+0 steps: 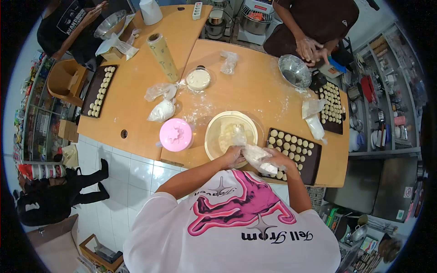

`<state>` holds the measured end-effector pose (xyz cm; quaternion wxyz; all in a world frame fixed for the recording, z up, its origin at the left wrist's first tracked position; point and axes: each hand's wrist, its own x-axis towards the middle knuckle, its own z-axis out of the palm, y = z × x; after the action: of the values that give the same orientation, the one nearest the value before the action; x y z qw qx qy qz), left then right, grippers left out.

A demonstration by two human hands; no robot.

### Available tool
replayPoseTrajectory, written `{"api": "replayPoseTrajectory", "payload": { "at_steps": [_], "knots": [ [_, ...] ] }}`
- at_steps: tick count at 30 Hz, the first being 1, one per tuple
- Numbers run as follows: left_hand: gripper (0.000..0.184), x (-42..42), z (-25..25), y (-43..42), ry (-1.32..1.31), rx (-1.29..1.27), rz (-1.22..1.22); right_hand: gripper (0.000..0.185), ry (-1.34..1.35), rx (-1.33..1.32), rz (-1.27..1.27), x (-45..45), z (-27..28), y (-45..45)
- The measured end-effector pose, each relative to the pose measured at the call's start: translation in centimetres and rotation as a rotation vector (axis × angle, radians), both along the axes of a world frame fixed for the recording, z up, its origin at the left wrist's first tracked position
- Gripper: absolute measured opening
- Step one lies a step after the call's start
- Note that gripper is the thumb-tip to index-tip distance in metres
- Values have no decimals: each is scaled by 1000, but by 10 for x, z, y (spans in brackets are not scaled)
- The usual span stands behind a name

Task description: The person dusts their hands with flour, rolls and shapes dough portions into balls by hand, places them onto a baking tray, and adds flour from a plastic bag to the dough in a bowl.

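Note:
A clear plastic bag of white powder (257, 154) is held between my two hands at the near rim of a cream-coloured bowl (210, 144). My left hand (233, 157) has its fingers closed round the bag's loose mouth end, over the bowl. My right hand (280, 160) grips the fuller end of the bag, above the corner of a dark tray (311, 166) with rows of small pale dough balls (291, 144). Pale, powdery contents (226, 136) lie in the bowl. The bag's open end hangs inside it, and whether powder is falling cannot be made out.
Left of the bowl are a pink-lidded container (175, 135) and a tied flour bag (161, 110). Beyond stand a small bowl of white powder (198, 79) and a plastic-film roll (163, 58). Co-workers (314, 22) stand across the table, one beside a metal bowl (295, 71).

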<state>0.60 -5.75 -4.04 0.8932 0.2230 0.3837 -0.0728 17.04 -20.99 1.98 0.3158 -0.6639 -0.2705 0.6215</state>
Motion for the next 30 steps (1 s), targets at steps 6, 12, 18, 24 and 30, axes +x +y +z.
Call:
{"api": "replayPoseTrajectory", "payload": {
  "at_steps": [6,12,18,24,30],
  "knots": [
    [37,2,11,2,-27,-86,7,63,-119,-58,-63,-1,11,0],
    [37,8,-11,2,-98,-194,53,63,-74,2,-52,-2,25,2],
    [35,7,-3,2,-137,-218,88,58,-90,71,-119,-7,34,2],
    [36,6,4,3,-146,-216,81,57,7,73,-230,-4,10,-7],
    [40,5,10,-1,-169,-193,49,65,-53,35,-300,-16,41,-9]
  ]
}}
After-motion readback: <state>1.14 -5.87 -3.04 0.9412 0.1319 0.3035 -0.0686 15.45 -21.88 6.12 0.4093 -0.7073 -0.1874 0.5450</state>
